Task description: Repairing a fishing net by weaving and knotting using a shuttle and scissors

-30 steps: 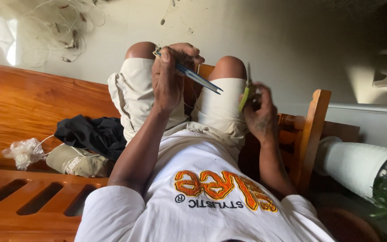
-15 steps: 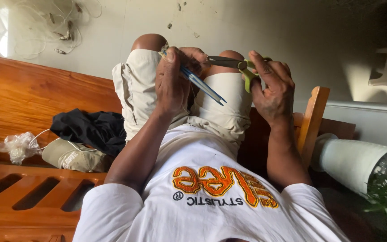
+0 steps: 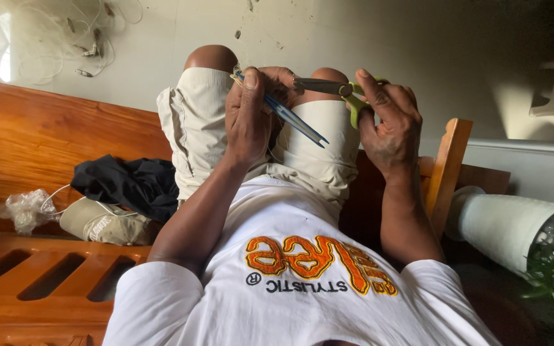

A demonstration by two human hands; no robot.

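Scissors (image 3: 338, 90) gripped in right hand (image 3: 389, 125) near blue strips (image 3: 290, 118) pinched by left hand (image 3: 248, 115); blades could nick fingers.

Bright window glare upper left — right side dim

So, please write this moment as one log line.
left hand: holds blue sticks | right hand: holds green-handled scissors near them | seat: wooden bench

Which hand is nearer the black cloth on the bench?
Left. The left hand, holding a blue tool, is on the side of the black cloth; the right hand, with scissors, is farther off.
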